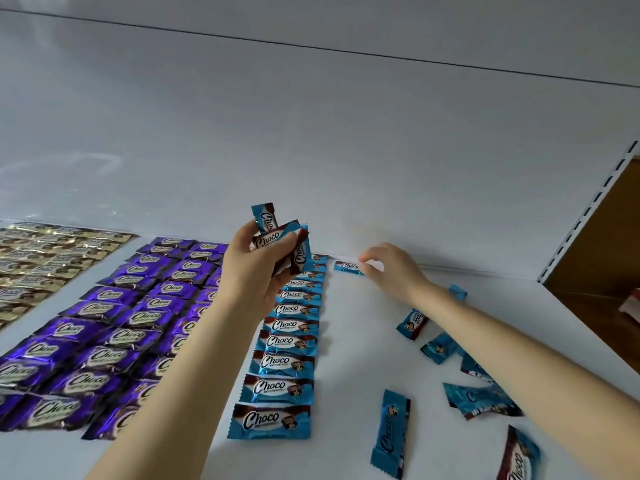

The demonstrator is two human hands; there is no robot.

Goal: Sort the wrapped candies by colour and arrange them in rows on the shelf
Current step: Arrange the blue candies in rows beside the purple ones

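My left hand (254, 268) is raised above the shelf and grips a bunch of blue Choco candies (277, 237). My right hand (391, 268) reaches to the back of the shelf, its fingertips on a single blue candy (347, 266) that lies flat against the back wall, to the right of the blue row. A straight row of blue candies (285, 341) runs from the front towards the back. Left of it lie rows of purple candies (114, 327), and gold candies (38, 265) fill the far left.
Several loose blue candies (440, 351) lie scattered on the white shelf (353, 358) at the right, partly under my right forearm. The white back wall (311, 150) rises behind the rows. A slotted upright (588, 209) marks the shelf's right end.
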